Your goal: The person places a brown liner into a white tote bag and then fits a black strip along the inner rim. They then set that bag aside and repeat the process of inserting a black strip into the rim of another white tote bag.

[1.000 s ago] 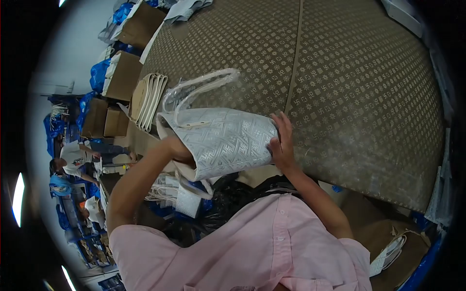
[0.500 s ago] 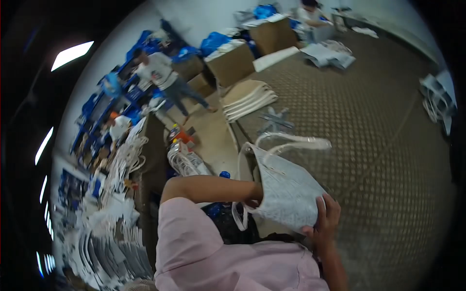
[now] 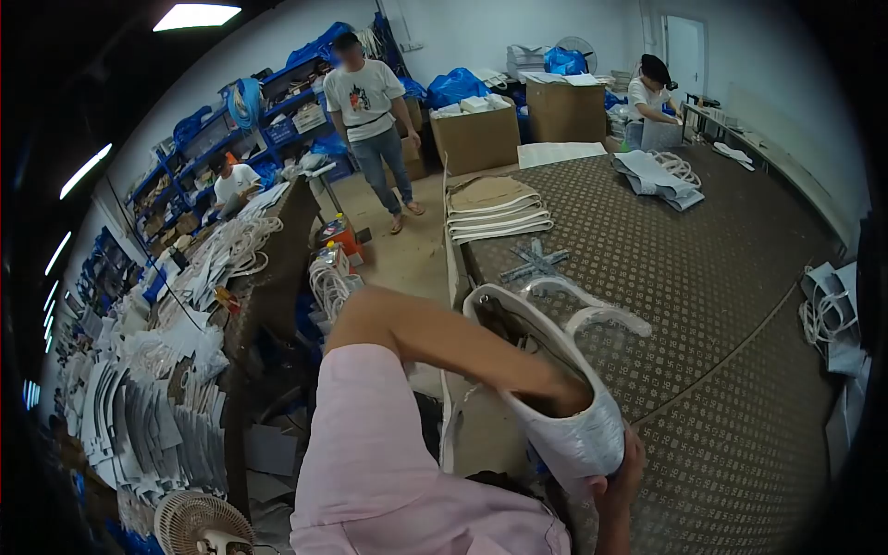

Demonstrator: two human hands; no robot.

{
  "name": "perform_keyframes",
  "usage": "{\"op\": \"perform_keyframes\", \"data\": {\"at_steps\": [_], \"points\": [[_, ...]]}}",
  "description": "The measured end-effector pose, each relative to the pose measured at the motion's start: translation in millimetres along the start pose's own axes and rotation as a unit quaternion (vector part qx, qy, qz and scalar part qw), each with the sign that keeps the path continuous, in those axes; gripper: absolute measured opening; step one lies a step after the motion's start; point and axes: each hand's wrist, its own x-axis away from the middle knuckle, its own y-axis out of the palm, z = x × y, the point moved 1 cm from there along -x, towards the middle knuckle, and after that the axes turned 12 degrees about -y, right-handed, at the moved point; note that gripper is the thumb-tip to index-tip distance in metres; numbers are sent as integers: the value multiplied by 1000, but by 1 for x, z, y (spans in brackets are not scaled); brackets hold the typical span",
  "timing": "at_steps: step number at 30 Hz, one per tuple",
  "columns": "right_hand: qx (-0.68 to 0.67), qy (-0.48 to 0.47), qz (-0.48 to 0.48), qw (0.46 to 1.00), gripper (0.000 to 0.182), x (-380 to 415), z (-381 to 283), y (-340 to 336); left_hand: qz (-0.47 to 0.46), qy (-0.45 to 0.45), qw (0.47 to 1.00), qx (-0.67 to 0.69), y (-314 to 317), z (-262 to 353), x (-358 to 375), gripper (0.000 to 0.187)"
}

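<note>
A white handbag (image 3: 585, 444) with a textured outside is tilted at the table's near edge, its mouth facing up and left. One handle (image 3: 606, 316), wrapped in clear plastic, sticks out over the table. My left hand (image 3: 561, 396) is inside the bag, the forearm passing through the mouth; its fingers are hidden by the bag wall. From outside, my right hand (image 3: 622, 476) grips the lower right end of the bag, thumb on the near side and fingers around the far side.
Grey strips (image 3: 535, 262) and a stack of pale curved panels (image 3: 499, 211) lie on the patterned table (image 3: 721, 314). More bag pieces (image 3: 659, 178) are farther back. Piled white parts (image 3: 153, 416) and a fan (image 3: 199, 523) are left. A person (image 3: 370, 111) stands in the aisle; others work beyond.
The bag has tipped so its mouth shows more, and my left arm reaches deeper into it. My view has swung, showing more of the room. The standing person's pose has changed.
</note>
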Motion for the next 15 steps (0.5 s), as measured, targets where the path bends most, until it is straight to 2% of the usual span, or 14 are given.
{"op": "perform_keyframes", "data": {"at_steps": [1,3,5,7,9,11,15], "points": [[-1,1,-2,1000,90,2,-2,1,-7,7,995,-95,-7,20,-10,40],[-127,115,102,980,88,6,-2,0,-26,46,975,-217,-15,64,-32,40],[-184,190,218,939,88,27,4,-3,-38,93,951,-291,-13,105,-56,40],[-209,234,330,890,88,51,14,-8,-46,136,930,-340,-6,140,-79,40],[-214,254,400,854,88,66,28,-11,-43,167,907,-383,3,173,-104,40],[-211,268,449,826,88,76,44,-13,-42,183,893,-408,12,194,-123,40],[-207,288,510,784,87,100,73,-12,-27,191,886,-422,13,199,-145,41]]}}
